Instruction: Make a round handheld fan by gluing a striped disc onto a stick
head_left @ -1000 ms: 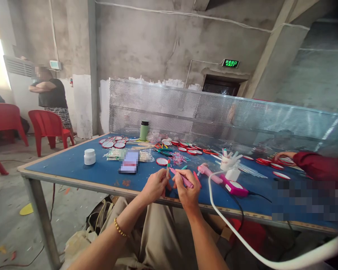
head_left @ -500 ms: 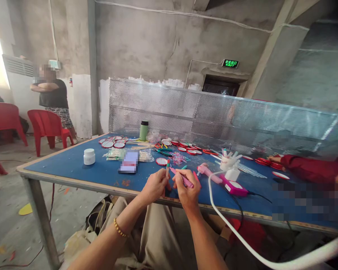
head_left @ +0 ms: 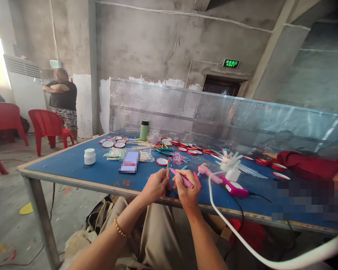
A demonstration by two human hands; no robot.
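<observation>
My left hand (head_left: 156, 185) is closed on a thin stick with a red and green end (head_left: 168, 167), held upright at the near edge of the blue table (head_left: 73, 165). My right hand (head_left: 187, 188) is closed on a pink stick (head_left: 183, 179) that lies slanted across its fingers. The two hands touch over the table edge, above my lap.
A pink glue gun (head_left: 207, 170) and a magenta tool (head_left: 233, 187) lie right of my hands, with a white cup of sticks (head_left: 228, 160). Red-rimmed round mirrors (head_left: 112, 143), a green bottle (head_left: 144, 131), a white jar (head_left: 89, 156). A co-worker's red sleeve (head_left: 310, 167) rests at right. A person (head_left: 62, 98) stands by red chairs (head_left: 48, 126).
My hands stay as they were. The standing person at the back left has walked to the right. The co-worker's hand at right has slid left along the table.
</observation>
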